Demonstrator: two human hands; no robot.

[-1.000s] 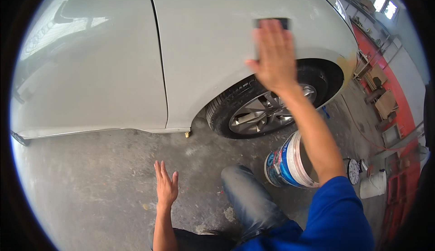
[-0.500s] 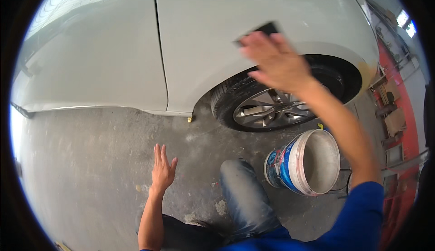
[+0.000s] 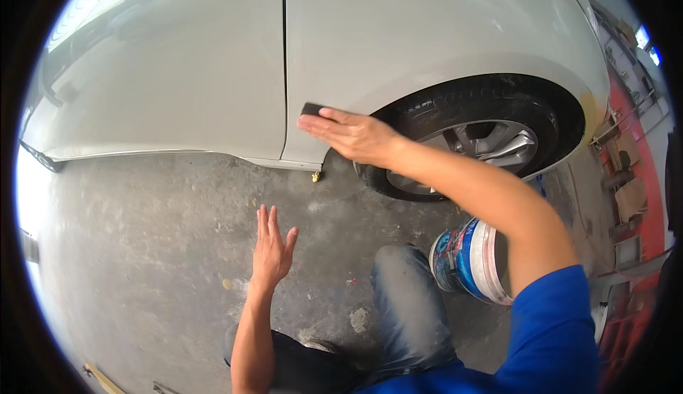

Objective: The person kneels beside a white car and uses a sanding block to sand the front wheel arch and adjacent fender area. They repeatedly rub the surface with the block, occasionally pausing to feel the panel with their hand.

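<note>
My right hand [image 3: 352, 136] presses a black sanding pad [image 3: 311, 109] against the pale car's fender [image 3: 398, 31], low down between the door seam and the wheel arch. The fingers lie over the pad and hide most of it. Below and to the left, my left hand [image 3: 272, 252] hangs in the air above the floor, fingers spread, touching nothing. My right forearm crosses in front of the wheel [image 3: 498, 141], covering part of its rim and tyre.
A white and blue bucket [image 3: 462, 255] stands on the concrete floor [image 3: 163, 252] beside my bent knee [image 3: 409, 287], partly behind my right arm. The car door [image 3: 178, 74] is left of the seam. Cardboard boxes [image 3: 629, 198] and a red strip line the far right.
My right hand has slid the pad left and down along the fender, from above the wheel arch toward the door seam. The view has shifted slightly; my left hand stays raised.
</note>
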